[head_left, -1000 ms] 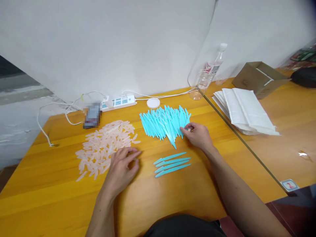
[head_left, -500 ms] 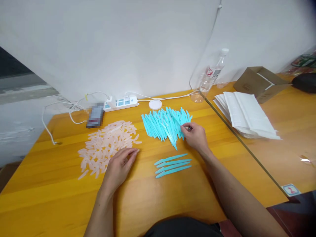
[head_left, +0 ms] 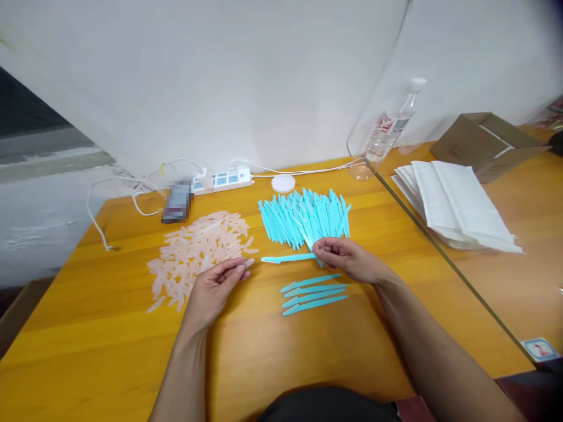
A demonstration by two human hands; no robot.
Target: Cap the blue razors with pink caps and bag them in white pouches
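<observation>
My right hand pinches a turquoise eyebrow razor by its handle end, with the blade end pointing left. My left hand holds a small translucent blade cap between thumb and fingertips, its tip facing the razor with a small gap between them. Behind my right hand lies a dense pile of turquoise razors. Several more razors rest in a row on the table, nearer to me. Left of them, a loose heap of pale pinkish caps spreads beside my left hand.
Along the wall are a power strip with white cables, a blurred-out dark device and a round white disc. A plastic bottle, white sleeves and a cardboard box stand right on the wooden table.
My right hand has drawn a razor off the pile and brought it toward me, level with my left hand. The left fingers now show a cap tip. The view has shifted slightly.
</observation>
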